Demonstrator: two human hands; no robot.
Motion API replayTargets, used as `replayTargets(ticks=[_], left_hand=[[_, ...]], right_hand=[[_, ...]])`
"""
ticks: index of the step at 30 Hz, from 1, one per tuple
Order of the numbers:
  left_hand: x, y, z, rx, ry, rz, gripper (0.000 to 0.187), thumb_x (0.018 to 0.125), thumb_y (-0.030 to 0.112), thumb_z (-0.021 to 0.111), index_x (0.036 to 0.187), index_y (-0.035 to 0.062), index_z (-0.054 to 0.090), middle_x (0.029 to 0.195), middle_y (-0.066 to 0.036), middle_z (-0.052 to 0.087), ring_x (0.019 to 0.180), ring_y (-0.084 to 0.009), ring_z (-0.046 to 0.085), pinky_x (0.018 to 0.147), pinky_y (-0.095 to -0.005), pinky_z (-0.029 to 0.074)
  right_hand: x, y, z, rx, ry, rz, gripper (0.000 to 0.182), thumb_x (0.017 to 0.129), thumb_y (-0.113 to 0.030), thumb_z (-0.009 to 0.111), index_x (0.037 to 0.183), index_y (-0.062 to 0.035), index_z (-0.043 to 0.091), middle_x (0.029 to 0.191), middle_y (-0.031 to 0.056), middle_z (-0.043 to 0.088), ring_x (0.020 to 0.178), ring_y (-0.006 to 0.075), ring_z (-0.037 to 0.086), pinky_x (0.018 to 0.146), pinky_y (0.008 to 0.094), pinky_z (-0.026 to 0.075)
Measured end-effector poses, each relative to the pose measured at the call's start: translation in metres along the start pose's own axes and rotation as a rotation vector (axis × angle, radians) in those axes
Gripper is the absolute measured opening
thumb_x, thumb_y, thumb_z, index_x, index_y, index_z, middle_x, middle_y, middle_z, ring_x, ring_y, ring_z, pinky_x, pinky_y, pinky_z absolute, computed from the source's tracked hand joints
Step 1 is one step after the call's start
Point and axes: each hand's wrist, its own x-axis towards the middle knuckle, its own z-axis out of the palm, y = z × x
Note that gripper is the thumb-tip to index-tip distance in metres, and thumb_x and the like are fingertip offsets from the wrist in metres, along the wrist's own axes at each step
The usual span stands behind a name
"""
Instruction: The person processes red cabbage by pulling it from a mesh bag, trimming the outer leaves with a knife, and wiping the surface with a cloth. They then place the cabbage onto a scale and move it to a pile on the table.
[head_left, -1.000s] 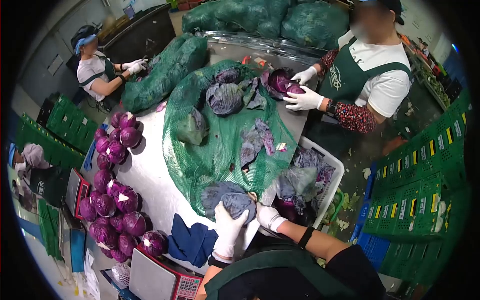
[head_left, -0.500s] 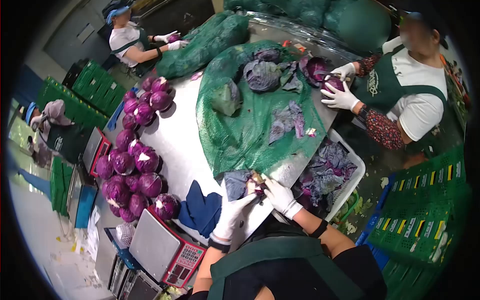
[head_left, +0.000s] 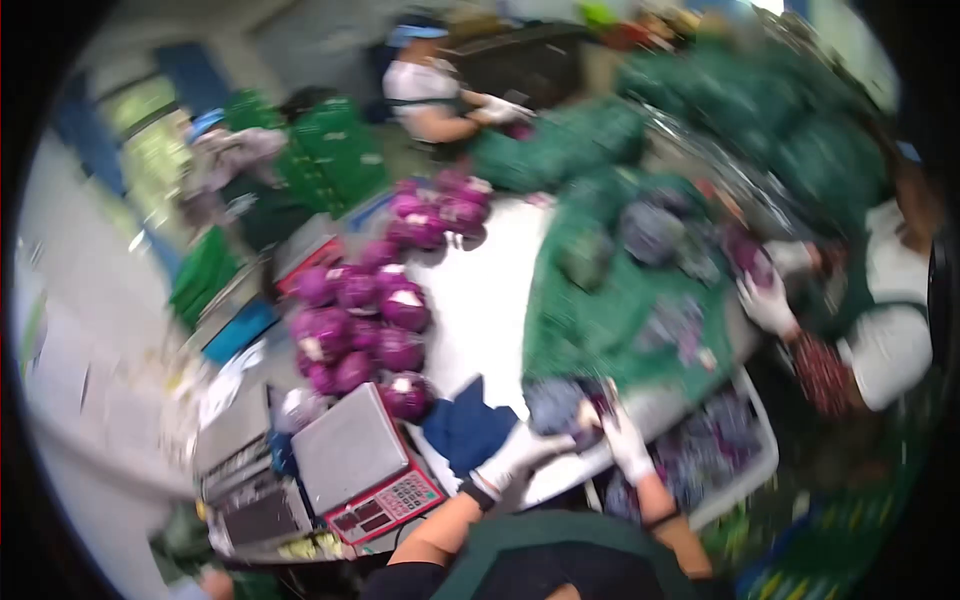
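Note:
A red cabbage (head_left: 556,406) with dull blue-purple outer leaves is between my two white-gloved hands, at the near edge of the table by the green net. My left hand (head_left: 524,456) is closed against its lower left side. On the other side, my right hand (head_left: 627,446) has its fingers closed at the pale stem end. Blur hides whether my right fingers also hold a small tool. Beside my left wrist lies a dark blue cloth (head_left: 467,428).
Peeled red cabbages (head_left: 350,325) are piled on the left of the table, behind a red scale (head_left: 365,465). A green net (head_left: 620,320) bears loose leaves and cabbages. A white crate (head_left: 765,435) of leaves stands right. A co-worker's gloved hand (head_left: 768,303) holds a cabbage.
The view has swung left, so the table and my hands appear farther right and the picture is blurred. Both hands remain on the cabbage.

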Motion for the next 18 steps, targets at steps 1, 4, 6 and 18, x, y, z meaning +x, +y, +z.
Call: replayTargets(ticks=[1, 4, 6, 18], left_hand=[[-0.012, 0.019, 0.005, -0.059, -0.028, -0.013, 0.058, 0.073, 0.002, 0.072, 0.125, 0.0007, 0.046, 0.117, -0.007, 0.056, 0.105, -0.0141, 0.054, 0.09, -0.0293, 0.046], [-0.03, 0.027, 0.015, -0.142, -0.041, -0.091, 0.051, 0.075, 0.0, 0.071, 0.122, 0.0025, 0.05, 0.115, -0.006, 0.058, 0.103, -0.0139, 0.057, 0.091, -0.0274, 0.047], [-0.021, -0.008, 0.02, -0.416, -0.032, -0.315, 0.042, 0.078, 0.008, 0.071, 0.117, 0.002, 0.055, 0.115, -0.004, 0.059, 0.102, -0.014, 0.058, 0.09, -0.027, 0.047], [-0.046, -0.003, 0.001, -0.267, -0.035, -0.19, 0.051, 0.075, 0.005, 0.073, 0.121, 0.0065, 0.052, 0.112, -0.004, 0.057, 0.102, -0.0138, 0.056, 0.091, -0.0277, 0.045]], right_hand=[[-0.013, -0.023, 0.001, -0.16, 0.011, -0.011, 0.052, 0.089, -0.017, 0.051, 0.137, -0.001, 0.036, 0.127, 0.02, 0.053, 0.118, 0.0281, 0.051, 0.098, 0.0349, 0.039], [-0.017, -0.007, 0.008, -0.284, 0.004, -0.199, 0.052, 0.086, -0.015, 0.057, 0.132, 0.0023, 0.04, 0.122, 0.0242, 0.054, 0.111, 0.0354, 0.054, 0.096, 0.0391, 0.04], [-0.012, -0.013, 0.012, -0.325, 0.121, -0.236, 0.05, 0.087, -0.02, 0.056, 0.132, -0.0027, 0.042, 0.116, 0.0245, 0.057, 0.108, 0.038, 0.056, 0.09, 0.041, 0.044], [0.048, 0.09, 0.006, 0.053, 0.219, 0.381, 0.045, 0.088, -0.011, 0.054, 0.131, -0.0168, 0.042, 0.059, 0.0032, 0.054, 0.04, 0.0099, 0.045, 0.035, 0.0257, 0.036]])
